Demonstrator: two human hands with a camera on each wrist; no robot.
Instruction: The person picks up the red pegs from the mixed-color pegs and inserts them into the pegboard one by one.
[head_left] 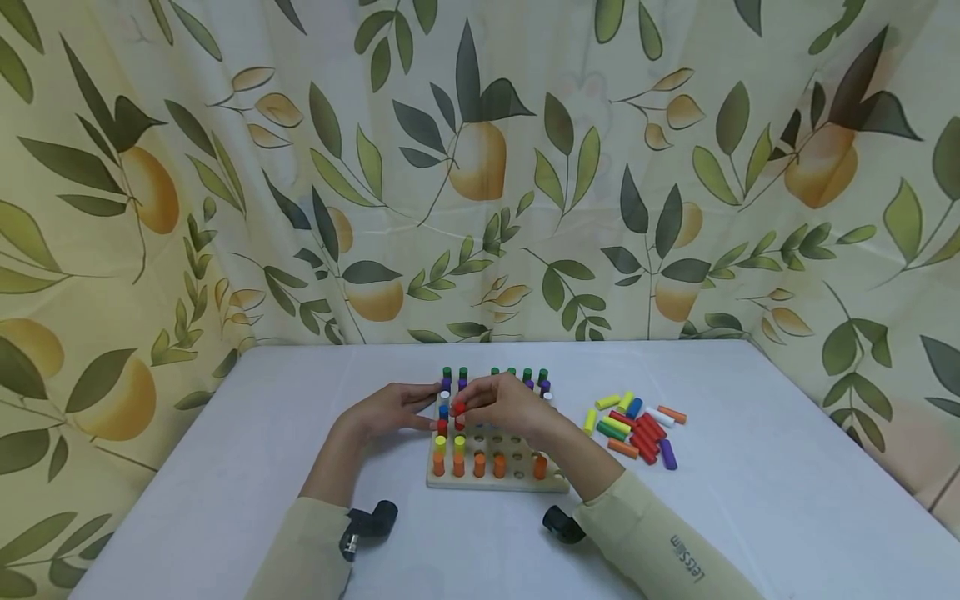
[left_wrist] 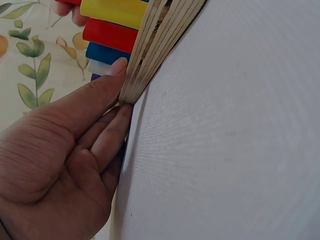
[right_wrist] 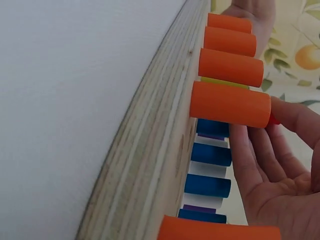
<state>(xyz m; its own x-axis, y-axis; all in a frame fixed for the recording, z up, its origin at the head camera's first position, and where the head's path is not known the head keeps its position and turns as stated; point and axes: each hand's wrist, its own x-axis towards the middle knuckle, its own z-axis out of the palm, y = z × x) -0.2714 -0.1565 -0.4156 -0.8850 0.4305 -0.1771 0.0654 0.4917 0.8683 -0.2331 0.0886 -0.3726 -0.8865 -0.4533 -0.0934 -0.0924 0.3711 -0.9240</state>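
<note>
Apparently filling the pegboard (head_left: pixel 480 483), we pinch a red peg (head_left: pixel 459 409) in our right hand (head_left: pixel 510 407) over the board's left side, our left hand (head_left: pixel 390 408) loosely extended against its edge, and next we likely must seat the peg upright.

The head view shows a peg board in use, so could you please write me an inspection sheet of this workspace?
Surface: table has a white covering.
Job's things: wooden board bears standing coloured pegs, with some holes in it unfilled; loose pegs of mixed colours lie in a heap to its right.
Clutter: nothing seen beyond the loose pegs.
Hands: left hand touches the board's left edge; right hand pinches a red peg at the board.
Cables: none clearly seen.
Surroundings: a curtain printed with leaves and fruit hangs behind the table.
</note>
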